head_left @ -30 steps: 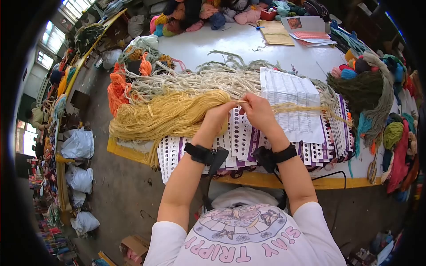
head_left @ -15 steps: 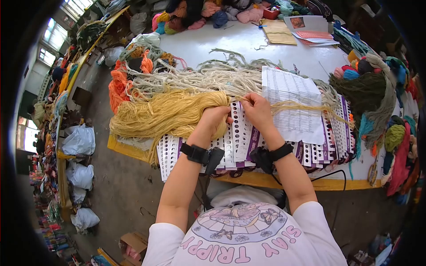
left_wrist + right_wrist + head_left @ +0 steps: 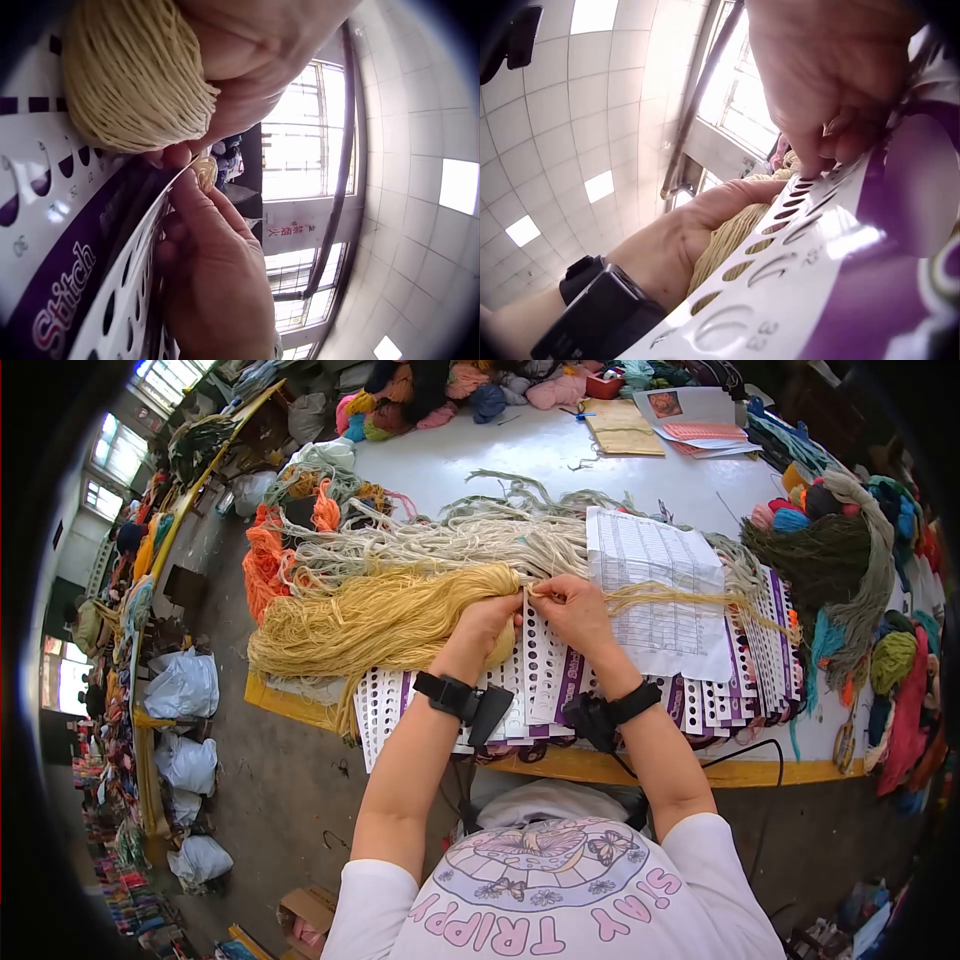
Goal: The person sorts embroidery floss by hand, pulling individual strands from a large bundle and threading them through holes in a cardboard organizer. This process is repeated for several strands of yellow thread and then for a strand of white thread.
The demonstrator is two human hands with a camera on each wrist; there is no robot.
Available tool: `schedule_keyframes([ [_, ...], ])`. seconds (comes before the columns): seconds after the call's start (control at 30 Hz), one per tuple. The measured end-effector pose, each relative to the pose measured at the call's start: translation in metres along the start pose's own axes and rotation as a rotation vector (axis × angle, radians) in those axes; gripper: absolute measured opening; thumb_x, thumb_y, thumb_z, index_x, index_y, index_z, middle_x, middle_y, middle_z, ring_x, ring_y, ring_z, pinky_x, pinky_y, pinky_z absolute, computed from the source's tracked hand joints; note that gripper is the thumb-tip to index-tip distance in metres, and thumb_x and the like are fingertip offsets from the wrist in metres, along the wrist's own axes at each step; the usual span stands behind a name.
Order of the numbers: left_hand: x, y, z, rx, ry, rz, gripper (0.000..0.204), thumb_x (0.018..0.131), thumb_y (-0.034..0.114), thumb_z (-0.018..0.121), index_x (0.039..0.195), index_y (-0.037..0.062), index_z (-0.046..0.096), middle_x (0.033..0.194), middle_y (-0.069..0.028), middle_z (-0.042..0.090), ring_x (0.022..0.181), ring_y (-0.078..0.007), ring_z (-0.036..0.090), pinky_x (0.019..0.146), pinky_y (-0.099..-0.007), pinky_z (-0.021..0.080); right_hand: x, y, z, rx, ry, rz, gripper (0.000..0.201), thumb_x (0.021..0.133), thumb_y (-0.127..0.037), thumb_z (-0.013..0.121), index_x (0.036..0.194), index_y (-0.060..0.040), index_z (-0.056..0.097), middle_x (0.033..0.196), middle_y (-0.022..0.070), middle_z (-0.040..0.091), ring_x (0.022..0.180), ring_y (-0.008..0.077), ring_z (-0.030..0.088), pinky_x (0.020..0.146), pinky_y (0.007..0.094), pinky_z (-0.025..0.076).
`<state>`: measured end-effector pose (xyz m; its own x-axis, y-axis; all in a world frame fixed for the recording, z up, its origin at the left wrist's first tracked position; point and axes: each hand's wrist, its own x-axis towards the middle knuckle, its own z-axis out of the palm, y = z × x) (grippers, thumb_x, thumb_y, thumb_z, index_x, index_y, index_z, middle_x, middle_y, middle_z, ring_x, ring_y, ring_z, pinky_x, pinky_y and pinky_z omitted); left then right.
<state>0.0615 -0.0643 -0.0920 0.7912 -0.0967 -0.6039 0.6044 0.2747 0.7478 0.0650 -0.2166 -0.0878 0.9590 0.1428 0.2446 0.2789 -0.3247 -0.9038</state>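
A thick yellow yarn hank (image 3: 380,620) lies across punched white and purple cards (image 3: 530,680). My left hand (image 3: 485,628) is curled round the hank's right end; in the left wrist view the yarn (image 3: 135,75) bulges beside the palm. My right hand (image 3: 575,610) pinches the top edge of a card and a bit of yellow strand close to the left fingertips. In the right wrist view the card's row of holes (image 3: 785,214) runs up to the right fingers. Thin yellow strands (image 3: 670,598) stretch rightward from the right hand over a printed sheet (image 3: 660,575).
Pale yarn (image 3: 450,545) lies behind the hank, with orange yarn (image 3: 265,565) at its left. Heaped dark green yarn (image 3: 810,560) sits at the table's right. A brown envelope (image 3: 622,430) and papers are at the back. The yellow table edge (image 3: 590,764) is nearest the body.
The right hand rose off the left fingertips a second ago, then came back down and left to the card's top edge. The left hand has shifted slightly down and stays on the hank.
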Motion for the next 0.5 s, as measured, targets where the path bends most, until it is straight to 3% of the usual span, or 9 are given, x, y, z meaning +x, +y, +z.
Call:
schedule_keyframes([
  [0.07, -0.003, 0.001, 0.003, 0.047, 0.088, 0.017, 0.008, 0.080, 0.012, 0.054, 0.082, 0.0045, 0.057, 0.064, -0.0033, 0.055, 0.052, -0.0119, 0.051, 0.046, -0.0244, 0.043, -0.002, -0.004, -0.001, 0.014, 0.001, 0.082, 0.016, 0.070, -0.010, 0.065, 0.082, 0.0004, 0.063, 0.075, 0.0089, 0.062, 0.064, 0.0140, 0.058, 0.059, 0.0241, 0.046],
  [0.17, -0.021, 0.019, -0.008, -0.223, 0.030, -0.017, 0.009, 0.079, 0.010, 0.052, 0.084, 0.0043, 0.056, 0.066, -0.0036, 0.054, 0.052, -0.0111, 0.050, 0.046, -0.0236, 0.042, -0.003, 0.000, -0.001, -0.065, 0.009, 0.040, 0.015, 0.072, -0.012, 0.064, 0.081, 0.0002, 0.063, 0.073, 0.0080, 0.061, 0.064, 0.0142, 0.058, 0.059, 0.0252, 0.045],
  [0.27, -0.019, 0.023, -0.032, -0.704, -0.399, -0.090, 0.012, 0.080, 0.011, 0.051, 0.088, 0.0033, 0.055, 0.066, -0.0032, 0.053, 0.052, -0.0104, 0.050, 0.047, -0.0228, 0.042, -0.003, -0.006, 0.001, -0.177, 0.029, -0.037, 0.016, 0.074, -0.017, 0.061, 0.071, -0.0008, 0.061, 0.069, 0.0126, 0.057, 0.064, 0.0264, 0.056, 0.059, 0.0342, 0.044],
  [0.3, -0.023, 0.026, -0.030, -0.658, -0.524, -0.095, 0.015, 0.081, 0.012, 0.049, 0.091, 0.0025, 0.054, 0.065, -0.0022, 0.052, 0.052, -0.0090, 0.049, 0.047, -0.0223, 0.042, -0.003, -0.009, 0.001, -0.178, 0.015, -0.008, 0.019, 0.076, -0.019, 0.060, 0.071, -0.0006, 0.059, 0.068, 0.0127, 0.056, 0.064, 0.0274, 0.056, 0.059, 0.0350, 0.043],
  [0.4, -0.035, 0.026, -0.006, -0.384, -0.353, -0.065, 0.015, 0.082, 0.014, 0.049, 0.091, 0.0020, 0.054, 0.064, -0.0014, 0.051, 0.053, -0.0082, 0.049, 0.050, -0.0210, 0.042, -0.002, -0.014, 0.000, -0.111, 0.008, 0.081, 0.028, 0.080, -0.026, 0.055, 0.069, -0.0006, 0.056, 0.066, 0.0132, 0.054, 0.065, 0.0303, 0.054, 0.058, 0.0372, 0.041],
  [0.43, -0.039, 0.019, 0.006, -0.026, -0.212, 0.113, 0.019, 0.083, 0.019, 0.051, 0.088, 0.0016, 0.057, 0.064, -0.0012, 0.052, 0.054, -0.0085, 0.050, 0.050, -0.0208, 0.041, -0.002, -0.013, 0.001, -0.041, 0.027, 0.108, 0.030, 0.081, -0.028, 0.053, 0.069, -0.0009, 0.055, 0.066, 0.0135, 0.054, 0.064, 0.0310, 0.053, 0.057, 0.0377, 0.041],
  [0.5, -0.029, 0.013, 0.009, 0.584, -0.148, 0.333, 0.020, 0.083, 0.022, 0.053, 0.085, 0.0024, 0.058, 0.065, -0.0014, 0.054, 0.055, -0.0091, 0.051, 0.050, -0.0207, 0.041, -0.003, -0.009, 0.003, -0.027, 0.057, 0.120, 0.032, 0.082, -0.030, 0.050, 0.069, -0.0013, 0.055, 0.067, 0.0140, 0.054, 0.065, 0.0323, 0.053, 0.058, 0.0387, 0.041],
])
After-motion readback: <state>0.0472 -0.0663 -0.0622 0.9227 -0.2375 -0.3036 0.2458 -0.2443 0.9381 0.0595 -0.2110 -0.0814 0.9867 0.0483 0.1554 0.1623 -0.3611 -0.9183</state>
